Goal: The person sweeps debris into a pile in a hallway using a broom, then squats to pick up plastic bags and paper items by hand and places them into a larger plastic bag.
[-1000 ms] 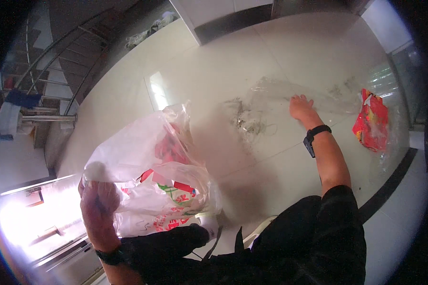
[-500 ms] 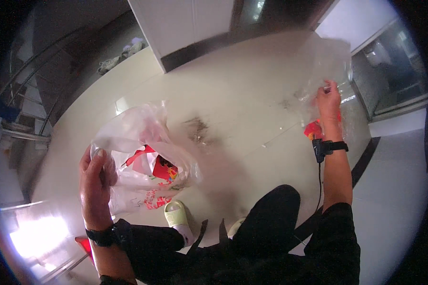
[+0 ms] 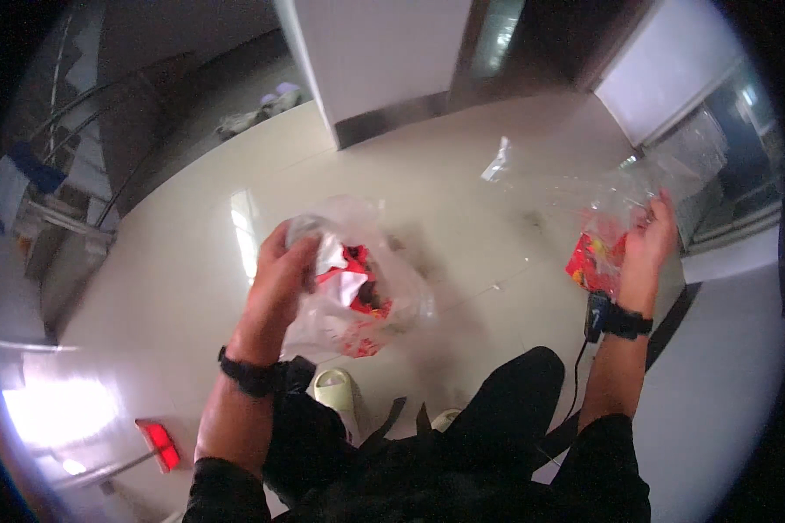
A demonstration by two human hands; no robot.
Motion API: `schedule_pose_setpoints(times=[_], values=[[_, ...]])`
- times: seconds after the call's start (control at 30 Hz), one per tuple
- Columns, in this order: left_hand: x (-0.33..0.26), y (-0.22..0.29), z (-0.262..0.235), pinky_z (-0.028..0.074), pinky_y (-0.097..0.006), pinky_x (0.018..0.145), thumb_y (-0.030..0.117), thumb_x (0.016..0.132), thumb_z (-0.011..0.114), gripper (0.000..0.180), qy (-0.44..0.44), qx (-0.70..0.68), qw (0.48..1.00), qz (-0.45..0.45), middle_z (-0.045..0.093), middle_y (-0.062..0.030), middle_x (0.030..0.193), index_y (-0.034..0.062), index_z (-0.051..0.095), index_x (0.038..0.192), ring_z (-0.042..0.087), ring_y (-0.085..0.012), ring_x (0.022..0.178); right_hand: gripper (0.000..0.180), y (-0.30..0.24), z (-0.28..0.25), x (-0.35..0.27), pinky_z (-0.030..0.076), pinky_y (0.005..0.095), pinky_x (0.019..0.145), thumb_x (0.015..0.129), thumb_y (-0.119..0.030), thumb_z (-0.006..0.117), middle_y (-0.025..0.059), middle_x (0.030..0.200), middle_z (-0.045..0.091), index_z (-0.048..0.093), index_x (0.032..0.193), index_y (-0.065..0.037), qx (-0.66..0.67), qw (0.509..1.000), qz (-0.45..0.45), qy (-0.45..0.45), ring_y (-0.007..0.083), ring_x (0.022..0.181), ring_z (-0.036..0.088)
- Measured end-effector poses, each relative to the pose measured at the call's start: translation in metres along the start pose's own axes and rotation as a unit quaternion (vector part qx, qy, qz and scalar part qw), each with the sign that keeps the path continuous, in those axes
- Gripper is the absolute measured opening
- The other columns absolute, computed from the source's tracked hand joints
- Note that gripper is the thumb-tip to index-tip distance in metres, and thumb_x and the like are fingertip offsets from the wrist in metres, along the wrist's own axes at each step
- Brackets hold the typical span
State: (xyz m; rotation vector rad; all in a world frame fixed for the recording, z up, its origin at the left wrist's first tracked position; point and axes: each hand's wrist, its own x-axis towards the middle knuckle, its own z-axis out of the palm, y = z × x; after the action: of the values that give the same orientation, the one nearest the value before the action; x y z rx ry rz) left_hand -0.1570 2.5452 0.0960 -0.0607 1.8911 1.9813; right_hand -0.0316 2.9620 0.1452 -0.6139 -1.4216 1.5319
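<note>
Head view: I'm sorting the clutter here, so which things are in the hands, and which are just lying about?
In hand:
- left hand grips a clear bag with red and white contents
- right hand holds a clear plastic sheet and a red packet

Lying about:
- red object on the floor
- white bundle by the far wall

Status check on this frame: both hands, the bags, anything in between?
Left hand shut on white plastic bag with red contents. Right hand gripping clear plastic bag, red packet beside it. Glossy floor between the hands, nothing blocking.
</note>
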Motion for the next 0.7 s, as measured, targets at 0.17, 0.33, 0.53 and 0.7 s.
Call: schedule_pose_setpoints(times=[0.17, 0.33, 0.53, 0.7], values=[[-0.001, -0.003, -0.025, 0.032, -0.023, 0.040, 0.020, 0.083, 0.052, 0.020, -0.028, -0.066, 0.997, -0.005, 0.043, 0.0024, 0.059, 0.0038, 0.051, 0.095, 0.039, -0.0076, 0.046, 0.033, -0.056, 0.072, -0.099, 0.045, 0.0349, 0.063, 0.078, -0.014, 0.051, 0.0065, 0.094, 0.056, 0.051, 0.110, -0.006, -0.112, 0.993, 0.017, -0.014, 0.0167, 0.079, 0.053], [-0.021, 0.003, -0.023, 0.035, -0.022, 0.040, 0.031, 0.085, 0.053, 0.030, -0.072, -0.087, 0.993, -0.033, 0.051, -0.0030, 0.068, 0.0019, 0.051, 0.091, 0.045, -0.0085, 0.047, 0.032, -0.041, 0.119, -0.157, 0.041, 0.0196, 0.052, 0.078, -0.014, 0.053, -0.0006, 0.067, 0.048, 0.052, 0.109, -0.005, 0.164, 0.968, 0.180, 0.068, 0.0113, 0.059, 0.049], [-0.036, 0.012, -0.016, 0.033, -0.021, 0.043, 0.043, 0.083, 0.052, 0.055, -0.180, -0.140, 0.973, -0.043, 0.056, -0.0045, 0.084, -0.0019, 0.044, 0.115, 0.041, -0.0068, 0.051, 0.039, 0.014, 0.137, -0.218, 0.043, 0.0213, 0.056, 0.077, -0.010, 0.054, 0.0007, 0.075, 0.052, 0.047, 0.113, 0.001, 0.242, 0.895, 0.312, -0.209, 0.0097, 0.063, 0.050], [-0.050, 0.023, -0.020, 0.034, -0.019, 0.046, 0.022, 0.080, 0.057, 0.049, -0.186, -0.039, 0.982, -0.026, 0.055, -0.0028, 0.090, -0.0008, 0.041, 0.121, 0.042, -0.0052, 0.056, 0.053, 0.013, 0.148, -0.252, 0.043, 0.0275, 0.081, 0.077, -0.013, 0.059, 0.0102, 0.106, 0.055, 0.039, 0.122, 0.005, 0.095, 0.860, 0.352, -0.357, 0.0157, 0.093, 0.053]])
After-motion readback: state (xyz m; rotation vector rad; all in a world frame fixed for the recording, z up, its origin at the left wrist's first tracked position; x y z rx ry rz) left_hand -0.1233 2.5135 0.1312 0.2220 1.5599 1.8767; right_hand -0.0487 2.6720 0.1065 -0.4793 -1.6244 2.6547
